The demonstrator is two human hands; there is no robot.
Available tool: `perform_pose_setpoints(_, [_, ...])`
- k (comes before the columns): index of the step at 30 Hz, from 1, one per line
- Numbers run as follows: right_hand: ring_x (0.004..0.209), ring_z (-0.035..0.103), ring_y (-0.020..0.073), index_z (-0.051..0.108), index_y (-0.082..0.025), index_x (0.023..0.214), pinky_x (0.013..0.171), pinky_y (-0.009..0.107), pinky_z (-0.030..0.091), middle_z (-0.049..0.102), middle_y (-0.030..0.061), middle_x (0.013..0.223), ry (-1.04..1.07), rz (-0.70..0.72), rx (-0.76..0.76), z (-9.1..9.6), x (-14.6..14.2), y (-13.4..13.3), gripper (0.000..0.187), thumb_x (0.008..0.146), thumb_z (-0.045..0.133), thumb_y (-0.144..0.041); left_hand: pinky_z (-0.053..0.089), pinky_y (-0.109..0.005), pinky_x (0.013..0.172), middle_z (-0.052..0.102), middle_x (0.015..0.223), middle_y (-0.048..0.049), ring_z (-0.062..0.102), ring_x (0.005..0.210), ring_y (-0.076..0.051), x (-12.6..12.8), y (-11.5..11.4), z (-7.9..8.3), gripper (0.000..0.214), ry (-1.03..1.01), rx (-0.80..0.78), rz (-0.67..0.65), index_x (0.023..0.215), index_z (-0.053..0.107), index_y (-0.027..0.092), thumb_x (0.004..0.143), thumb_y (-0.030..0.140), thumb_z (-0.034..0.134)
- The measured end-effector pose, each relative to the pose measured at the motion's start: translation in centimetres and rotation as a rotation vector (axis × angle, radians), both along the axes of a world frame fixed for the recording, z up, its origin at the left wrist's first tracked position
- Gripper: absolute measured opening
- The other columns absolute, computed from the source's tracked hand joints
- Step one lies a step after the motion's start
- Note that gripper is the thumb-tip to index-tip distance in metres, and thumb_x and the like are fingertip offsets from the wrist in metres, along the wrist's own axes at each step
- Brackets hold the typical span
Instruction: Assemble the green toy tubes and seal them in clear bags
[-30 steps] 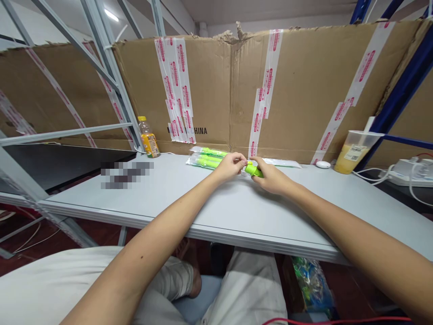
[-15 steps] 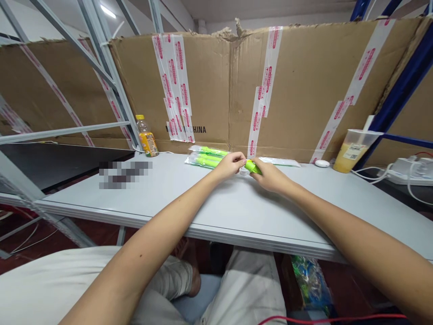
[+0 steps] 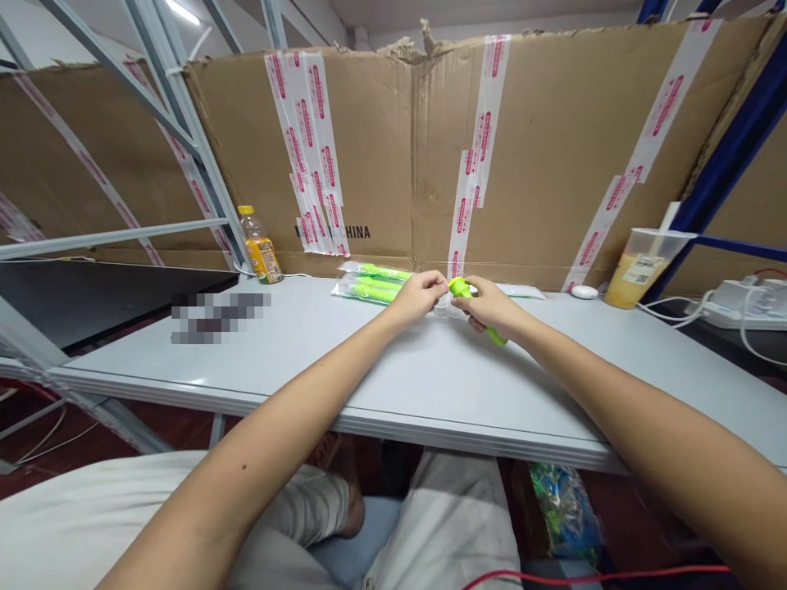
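My right hand [image 3: 490, 307] is closed around a bright green marker-like stick [image 3: 460, 288]; its lower end pokes out below my palm. My left hand [image 3: 420, 295] pinches something small at the stick's upper tip; I cannot make out what. Both hands hover just above the grey table [image 3: 369, 377], far from me. A small clear cap-like piece [image 3: 443, 308] lies on the table between the hands. Behind my left hand lie clear packets of the same green sticks [image 3: 367, 285].
A taped cardboard wall [image 3: 541, 156] closes off the table's back. An orange drink bottle [image 3: 260, 249] stands far left, a plastic cup of yellow drink [image 3: 643, 268] and a white puck [image 3: 584, 292] far right. A power strip with cables [image 3: 747, 299] lies at the right edge.
My right hand has turned the green stick so that its tip points up and its tail shows below the palm. The view has tilted slightly downward.
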State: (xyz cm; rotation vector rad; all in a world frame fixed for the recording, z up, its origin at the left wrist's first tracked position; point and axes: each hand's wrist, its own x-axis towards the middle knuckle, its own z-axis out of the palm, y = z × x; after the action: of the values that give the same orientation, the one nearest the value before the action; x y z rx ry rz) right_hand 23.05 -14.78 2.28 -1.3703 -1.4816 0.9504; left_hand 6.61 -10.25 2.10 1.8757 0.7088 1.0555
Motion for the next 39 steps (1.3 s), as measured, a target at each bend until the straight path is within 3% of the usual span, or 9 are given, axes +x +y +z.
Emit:
perform_pose_setpoints(4, [0.038,0.037,0.0081,0.054,-0.022,0.092,0.034,0.021,0.027,0.048,-0.0042,0.056,0.224,0.023,-0.075,0.8,0.1,-0.2,0.030,0.073,0.077,-0.024,0.028,-0.022,0.048,0.041,0.054,0.0057,0.038,0.048,-0.007,0.3,-0.3,0.2,0.017,-0.011,-0.014,-0.023,0.071,0.053,0.017,0.081,0.028,0.061])
perform_pose_setpoints(8, [0.041,0.036,0.0061,0.052,-0.022,0.089,0.036,0.018,0.024,0.046,-0.0042,0.058,0.403,0.035,-0.070,1.5,0.3,-0.5,0.034,0.070,0.080,-0.021,0.026,-0.022,0.044,0.043,0.056,0.0049,0.038,0.045,-0.007,0.4,-0.4,0.3,0.006,-0.080,-0.068,-0.048,0.079,0.057,0.016,0.082,0.022,0.058])
perform_pose_setpoints(16, [0.043,0.034,0.0057,0.047,-0.024,0.099,0.040,0.019,0.023,0.049,-0.0057,0.061,0.455,0.155,-0.027,2.1,0.3,-1.7,0.050,0.065,0.084,-0.027,0.024,-0.022,0.040,0.038,0.054,0.0059,0.035,0.040,-0.006,0.3,-0.7,0.8,0.009,-0.111,-0.115,-0.038,0.078,0.058,0.017,0.082,0.025,0.059])
perform_pose_setpoints(20, [0.043,0.034,0.0068,0.042,-0.028,0.113,0.042,0.020,0.025,0.048,-0.0087,0.063,0.284,0.294,0.094,1.9,0.7,-2.3,0.060,0.069,0.081,-0.040,0.023,-0.022,0.040,0.034,0.050,0.0066,0.031,0.040,-0.005,-0.2,-0.9,1.2,0.012,-0.129,-0.136,-0.046,0.070,0.056,0.018,0.076,0.025,0.063])
perform_pose_setpoints(24, [0.048,0.041,0.0110,0.038,-0.027,0.115,0.046,0.024,0.033,0.046,-0.0089,0.064,-0.103,0.383,0.159,1.4,1.4,-2.3,0.051,0.078,0.071,-0.040,0.016,-0.023,0.041,0.031,0.046,0.0064,0.025,0.040,-0.004,-0.6,-1.2,1.5,0.005,-0.094,-0.176,0.006,0.069,0.064,0.015,0.068,0.019,0.062])
perform_pose_setpoints(27, [0.064,0.053,0.0169,0.038,-0.023,0.114,0.059,0.029,0.040,0.056,-0.0012,0.077,-0.424,0.360,0.235,0.9,1.5,-2.1,0.043,0.082,0.065,-0.036,0.013,-0.023,0.043,0.026,0.043,0.0074,0.020,0.040,-0.004,-0.9,-1.3,1.8,0.005,-0.075,-0.246,-0.039,0.066,0.067,0.014,0.064,0.016,0.062])
perform_pose_setpoints(31, [0.083,0.058,0.0243,0.039,-0.021,0.116,0.069,0.032,0.041,0.064,0.0100,0.099,-0.714,0.343,0.285,0.3,1.3,-2.1,0.038,0.085,0.059,-0.031,0.013,-0.025,0.044,0.029,0.041,0.0060,0.022,0.040,-0.004,-1.1,-1.3,2.0,0.006,0.030,-0.229,-0.090,0.063,0.070,0.012,0.064,0.016,0.066])
perform_pose_setpoints(39, [0.072,0.059,0.0261,0.039,-0.020,0.113,0.060,0.032,0.036,0.068,0.0139,0.092,-0.842,0.142,0.274,0.3,1.2,-1.6,0.034,0.086,0.056,-0.031,0.015,-0.025,0.046,0.027,0.047,0.0078,0.020,0.044,-0.003,-1.0,-1.6,2.1,0.019,-0.033,-0.250,-0.213,0.070,0.070,0.012,0.076,0.030,0.076])
